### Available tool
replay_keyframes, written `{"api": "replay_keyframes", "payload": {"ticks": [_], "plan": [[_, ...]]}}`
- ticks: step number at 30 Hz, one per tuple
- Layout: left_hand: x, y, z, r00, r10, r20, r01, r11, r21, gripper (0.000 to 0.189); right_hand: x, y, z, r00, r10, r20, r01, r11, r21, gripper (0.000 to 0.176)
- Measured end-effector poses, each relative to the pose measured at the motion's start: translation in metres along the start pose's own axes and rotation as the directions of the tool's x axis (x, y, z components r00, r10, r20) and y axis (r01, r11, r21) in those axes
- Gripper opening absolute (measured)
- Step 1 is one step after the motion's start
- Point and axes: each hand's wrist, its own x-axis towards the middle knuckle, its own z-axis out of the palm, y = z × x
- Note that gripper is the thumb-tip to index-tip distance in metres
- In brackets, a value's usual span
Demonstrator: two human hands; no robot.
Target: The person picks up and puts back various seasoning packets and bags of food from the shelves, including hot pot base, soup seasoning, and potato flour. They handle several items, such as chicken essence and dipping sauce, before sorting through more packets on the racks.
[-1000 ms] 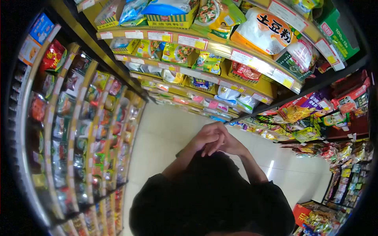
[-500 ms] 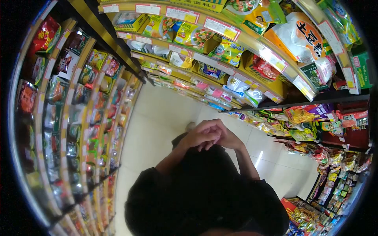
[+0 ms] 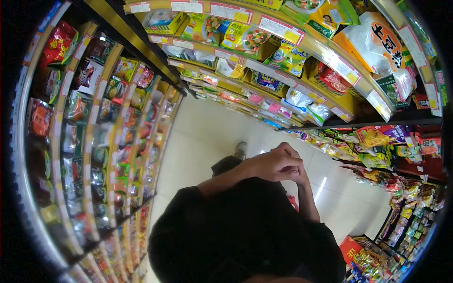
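Note:
Both hands are together in front of my dark-clothed torso, above the aisle floor. My left hand (image 3: pixel 274 165) reaches across to the right, its fingers curled in against the other hand. Behind it is my right hand (image 3: pixel 300 176), mostly covered, so its fingers do not show clearly. I see no goods in either hand. A small red item (image 3: pixel 293 203) peeks out between my torso and right forearm; I cannot make out what it is. Below the hands, a shoe (image 3: pixel 241 150) stands on the pale tiled floor (image 3: pixel 203 122).
Shelves of packaged food (image 3: pixel 75 141) run along the left. Ahead, curved-looking shelves (image 3: pixel 264 66) hold yellow and green seasoning packets (image 3: pixel 245 37) and a white-orange bag (image 3: pixel 373 42). Hanging snack packets (image 3: pixel 377 141) and a red box (image 3: pixel 351 247) are on the right.
My hands were clasped with fingers interlaced; now the left hand has slid to the right over the right one. The view has shifted slightly, and a shoe shows more fully.

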Motion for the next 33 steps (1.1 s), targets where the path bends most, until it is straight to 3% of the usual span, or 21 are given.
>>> {"api": "replay_keyframes", "payload": {"ticks": [1, 3, 5, 8, 11, 12, 15, 17, 22, 31, 33], "plan": [[0.001, -0.004, 0.004, 0.999, -0.002, -0.033, 0.002, 1.000, -0.023, 0.017, -0.003, 0.001, -0.002, 0.997, 0.071, -0.029, -0.071, 0.997, -0.001, 0.032], [0.002, -0.006, 0.008, 0.995, -0.012, -0.101, 0.005, 0.997, -0.072, 0.015, -0.008, 0.020, -0.009, 1.000, 0.006, -0.014, -0.005, 1.000, 0.009, 0.023], [0.000, -0.004, 0.005, 0.993, -0.093, -0.069, 0.083, 0.987, -0.138, 0.014, -0.010, 0.025, -0.007, 1.000, 0.007, -0.028, -0.005, 0.998, 0.064, 0.022], [-0.003, -0.007, -0.002, 0.984, -0.155, -0.087, 0.136, 0.972, -0.192, 0.015, -0.011, 0.047, 0.002, 0.992, 0.020, -0.127, 0.004, 0.983, 0.185, 0.018], [-0.003, -0.007, -0.012, 0.980, -0.185, -0.074, 0.162, 0.954, -0.251, 0.016, -0.015, 0.034, 0.026, 0.943, 0.134, -0.303, -0.104, 0.988, 0.112, 0.014], [-0.003, -0.005, -0.013, 0.979, -0.194, -0.058, 0.171, 0.944, -0.281, 0.017, -0.019, 0.057, 0.024, 0.941, 0.074, -0.329, -0.031, 0.990, 0.135, 0.016], [-0.001, 0.010, -0.024, 0.963, -0.268, 0.018, 0.253, 0.881, -0.400, 0.015, -0.027, 0.071, 0.012, 0.985, 0.175, 0.003, -0.159, 0.885, 0.438, 0.038], [-0.002, 0.009, -0.018, 0.987, -0.155, -0.037, 0.134, 0.933, -0.333, 0.012, -0.027, 0.074, 0.014, 0.999, 0.038, 0.015, -0.040, 0.870, 0.491, 0.045], [0.002, 0.011, -0.007, 0.993, -0.036, -0.114, 0.017, 0.986, -0.164, 0.014, -0.028, 0.056, 0.026, 0.991, 0.089, -0.102, -0.029, 0.877, 0.480, 0.041], [0.010, 0.015, -0.018, 0.994, -0.088, 0.066, 0.102, 0.960, -0.262, 0.014, -0.043, 0.046, 0.026, 0.951, 0.149, -0.272, 0.012, 0.859, 0.512, 0.035], [0.015, 0.009, -0.018, 0.999, -0.040, 0.008, 0.040, 0.933, -0.359, 0.014, -0.044, 0.042, 0.026, 0.952, 0.149, -0.268, 0.019, 0.844, 0.536, 0.033]]}}
